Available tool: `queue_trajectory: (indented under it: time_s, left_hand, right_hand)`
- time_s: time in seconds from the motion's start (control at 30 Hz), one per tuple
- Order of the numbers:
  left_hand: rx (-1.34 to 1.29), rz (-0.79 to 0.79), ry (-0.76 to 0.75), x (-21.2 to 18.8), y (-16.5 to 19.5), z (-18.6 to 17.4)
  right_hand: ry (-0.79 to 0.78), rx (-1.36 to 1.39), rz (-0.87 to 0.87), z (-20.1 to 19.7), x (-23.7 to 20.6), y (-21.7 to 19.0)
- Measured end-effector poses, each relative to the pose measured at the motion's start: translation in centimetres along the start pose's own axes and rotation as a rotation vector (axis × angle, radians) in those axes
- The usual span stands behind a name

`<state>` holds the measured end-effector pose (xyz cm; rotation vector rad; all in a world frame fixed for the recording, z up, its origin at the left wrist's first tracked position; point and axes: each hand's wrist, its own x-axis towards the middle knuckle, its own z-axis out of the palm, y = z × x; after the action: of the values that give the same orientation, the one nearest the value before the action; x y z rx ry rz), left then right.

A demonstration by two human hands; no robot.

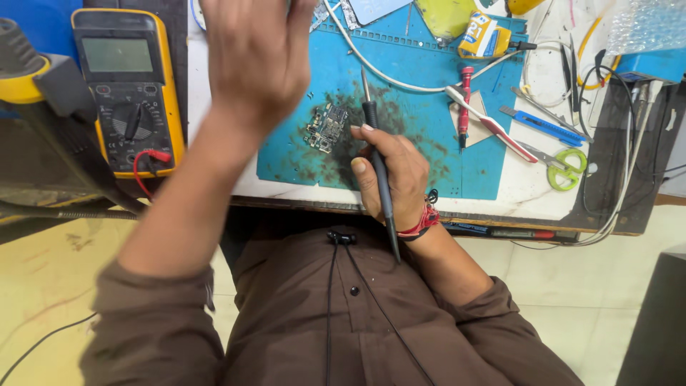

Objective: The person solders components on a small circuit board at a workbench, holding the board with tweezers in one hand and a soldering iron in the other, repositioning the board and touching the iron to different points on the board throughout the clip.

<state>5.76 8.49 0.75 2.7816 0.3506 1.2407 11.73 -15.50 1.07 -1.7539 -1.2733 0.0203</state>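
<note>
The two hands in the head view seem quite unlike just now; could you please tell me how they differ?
The right hand grips a black soldering iron like a pen, low over the blue mat; the left hand is raised, blurred, and shows nothing held. The right hand sits near the small circuit board; the left hand is nearer the yellow multimeter.

Person wore a dark brown button-front shirt [343, 322], long sleeves pushed up past the forearms; left sleeve [153, 322] bunched at 8 o'clock, right sleeve [500, 329] at 4 o'clock. One dark button [351, 291] showed on the placket. A small black clip mic [341, 236] sat at the collar, thin black cables [330, 314] running down the chest. Red thread band with dark beads [426, 214] on the right wrist.
</note>
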Motion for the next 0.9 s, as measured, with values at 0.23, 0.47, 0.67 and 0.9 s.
queue_trajectory:
  time_s: [0.23,0.47,0.67,0.9]
  left_hand:
    - [-0.355,-0.412,-0.179,-5.3,5.0,-5.9]
    - [-0.436,-0.513,-0.143,-7.4,4.9,-7.0]
    - [-0.852,-0.946,-0.116,-5.9,5.9,-5.4]
    - [-0.023,0.069,-0.088,-0.1,-0.2,-0.4]
  right_hand:
    - [-0.050,-0.168,0.036,0.5,0.5,-0.4]
    - [-0.149,-0.276,0.029,1.1,2.3,-0.9]
    - [-0.125,-0.191,0.005,0.7,2.0,-0.4]
    - [-0.096,-0.141,0.047,0.7,1.9,-0.6]
